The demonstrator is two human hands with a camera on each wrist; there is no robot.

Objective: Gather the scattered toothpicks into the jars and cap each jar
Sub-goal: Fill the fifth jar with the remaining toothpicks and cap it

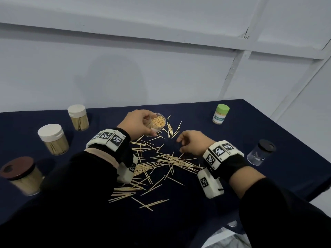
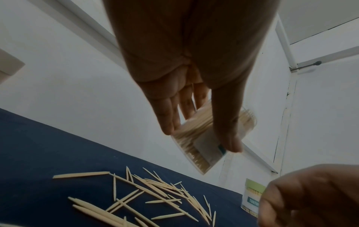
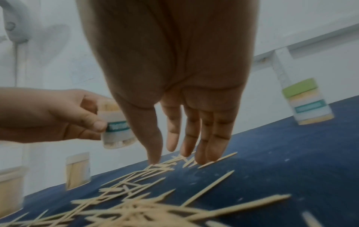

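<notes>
**Toothpicks: keep the open jar close to the pile**

Toothpicks (image 1: 159, 161), thin pale wooden sticks pointed at both ends, lie scattered across the middle of the dark blue cloth-covered table (image 1: 268, 122). From the head view, our left hand (image 1: 138, 122) grips a small clear plastic jar (image 1: 157, 122), uncapped, part full and tilted, just past the far edge of the pile. Our right hand (image 1: 191, 143) hangs over the right side of the pile with fingers loosely curled; we cannot see anything pinched in it. Capped jars stand around: two with white lids (image 1: 52, 132) and one with a brown lid (image 1: 18, 168) at the left, a green-lidded one (image 1: 222, 113) far right, a black-lidded one (image 1: 262, 151) at the right.

From the left wrist, the thumb (image 2: 229, 122) and fingers wrap the jar (image 2: 198, 147) clear of the table, its mouth tipped away from the wrist.

From the right wrist, the fingertips (image 3: 202, 158) reach down to the sticks (image 3: 155, 167), spread and holding nothing.

We would rake a small aligned bundle together, pinch it, and bring the jar mouth low beside it. Crossed sticks would likely jam at the rim.
</notes>
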